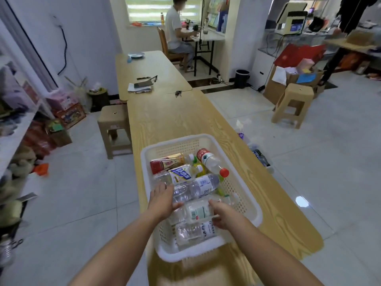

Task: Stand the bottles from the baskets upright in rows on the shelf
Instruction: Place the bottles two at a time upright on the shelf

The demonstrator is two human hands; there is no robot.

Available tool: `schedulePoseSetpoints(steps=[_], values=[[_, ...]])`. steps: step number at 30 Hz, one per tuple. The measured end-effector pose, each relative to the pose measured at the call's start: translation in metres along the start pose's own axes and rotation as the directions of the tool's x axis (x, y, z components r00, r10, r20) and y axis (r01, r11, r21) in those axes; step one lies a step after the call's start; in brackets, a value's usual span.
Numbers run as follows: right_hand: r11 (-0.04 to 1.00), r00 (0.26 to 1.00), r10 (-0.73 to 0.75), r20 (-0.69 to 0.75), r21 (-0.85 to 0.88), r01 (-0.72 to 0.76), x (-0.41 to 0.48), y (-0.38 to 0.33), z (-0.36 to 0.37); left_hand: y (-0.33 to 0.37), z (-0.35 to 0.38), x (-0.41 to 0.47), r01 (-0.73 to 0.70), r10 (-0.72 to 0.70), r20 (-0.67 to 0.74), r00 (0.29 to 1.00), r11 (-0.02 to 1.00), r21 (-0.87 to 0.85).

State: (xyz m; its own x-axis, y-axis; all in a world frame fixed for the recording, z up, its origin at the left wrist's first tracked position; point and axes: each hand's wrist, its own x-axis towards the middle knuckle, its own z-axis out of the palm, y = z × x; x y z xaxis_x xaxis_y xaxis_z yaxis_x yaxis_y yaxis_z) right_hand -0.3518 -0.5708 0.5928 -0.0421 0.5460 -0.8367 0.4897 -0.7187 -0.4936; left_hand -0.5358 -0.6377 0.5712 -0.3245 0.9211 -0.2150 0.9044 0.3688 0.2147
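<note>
A white plastic basket [250,201] sits on the near end of a long wooden table [175,118]. Several bottles lie in it on their sides: a red-capped clear bottle [212,162], a red-and-gold bottle [167,162], a yellow-labelled bottle [183,173] and clear ones. My left hand [161,200] rests on a long clear bottle [195,187], fingers curled over its end. My right hand [221,214] wraps a white-labelled clear bottle [196,212] from the right. A white shelf [14,129] runs along the left edge of the view.
A beige stool [114,129] stands left of the table, another stool [294,104] to the right. Loose bottles [259,156] lie on the floor beside the table. Papers and a phone [141,86] lie farther along the table. A person sits at a desk at the back.
</note>
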Motion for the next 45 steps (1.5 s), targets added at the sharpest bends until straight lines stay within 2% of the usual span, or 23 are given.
schedulePoseSetpoints(steps=[2, 6, 10, 13, 19, 21, 24, 27, 30, 31, 33, 34, 37, 41, 45], values=[[0.98, 0.996, 0.075, 0.05, 0.181, -0.083, 0.004, -0.007, -0.002, 0.006, 0.0, 0.006, 0.033, -0.032, 0.033, 0.999, 0.998, -0.044], [0.941, 0.992, 0.1, 0.079, 0.315, -0.12, 0.01, -0.016, -0.001, 0.008, 0.0, 0.018, 0.108, -0.105, 0.083, 0.991, 0.994, -0.032], [0.905, 0.985, 0.104, 0.136, 0.398, -0.15, 0.026, -0.013, 0.01, 0.01, -0.003, 0.024, 0.133, -0.119, 0.143, 0.982, 0.987, -0.094], [0.897, 0.983, 0.063, 0.174, 0.422, -0.132, 0.026, -0.014, 0.005, 0.01, -0.004, 0.026, 0.144, -0.124, 0.216, 0.969, 0.986, -0.08], [0.869, 0.967, -0.006, 0.255, 0.48, -0.121, 0.024, -0.006, -0.002, 0.006, -0.004, 0.028, 0.158, -0.097, 0.312, 0.945, 0.971, -0.177], [0.897, 0.968, -0.026, 0.249, 0.434, -0.088, 0.023, -0.003, -0.004, 0.008, -0.003, 0.026, 0.139, -0.033, 0.323, 0.946, 0.94, -0.31], [0.901, 0.968, 0.007, 0.251, 0.419, -0.115, 0.023, 0.001, -0.008, 0.011, -0.002, 0.024, 0.206, -0.012, 0.327, 0.945, 0.799, -0.565], [0.907, 0.964, 0.013, 0.264, 0.403, -0.122, 0.02, 0.001, -0.008, 0.01, 0.0, 0.016, 0.334, -0.009, 0.475, 0.88, 0.723, -0.605], [0.913, 0.964, 0.003, 0.265, 0.392, -0.111, 0.016, 0.004, -0.008, 0.012, -0.01, 0.009, 0.517, 0.039, 0.689, 0.724, 0.63, -0.579], [0.919, 0.965, -0.003, 0.264, 0.382, -0.102, 0.015, 0.006, -0.006, 0.011, -0.013, 0.005, 0.56, 0.074, 0.732, 0.678, 0.593, -0.579], [0.936, 0.966, -0.038, 0.256, 0.348, -0.055, 0.013, 0.011, -0.004, 0.009, -0.008, -0.001, 0.595, 0.114, 0.755, 0.646, 0.544, -0.591], [0.942, 0.967, -0.059, 0.248, 0.334, -0.029, 0.01, 0.014, -0.002, 0.01, -0.004, -0.004, 0.606, 0.118, 0.755, 0.645, 0.522, -0.6], [0.944, 0.972, -0.101, 0.21, 0.328, 0.027, 0.009, 0.017, 0.001, 0.014, 0.002, -0.012, 0.602, 0.045, 0.704, 0.708, 0.481, -0.637], [0.936, 0.976, -0.095, 0.198, 0.351, 0.019, 0.004, 0.019, -0.002, 0.013, 0.008, -0.017, 0.572, 0.024, 0.644, 0.765, 0.434, -0.696], [0.91, 0.967, -0.095, 0.236, 0.414, -0.012, 0.0, 0.021, -0.008, 0.012, 0.004, -0.025, 0.554, 0.143, 0.615, 0.776, 0.312, -0.772]])
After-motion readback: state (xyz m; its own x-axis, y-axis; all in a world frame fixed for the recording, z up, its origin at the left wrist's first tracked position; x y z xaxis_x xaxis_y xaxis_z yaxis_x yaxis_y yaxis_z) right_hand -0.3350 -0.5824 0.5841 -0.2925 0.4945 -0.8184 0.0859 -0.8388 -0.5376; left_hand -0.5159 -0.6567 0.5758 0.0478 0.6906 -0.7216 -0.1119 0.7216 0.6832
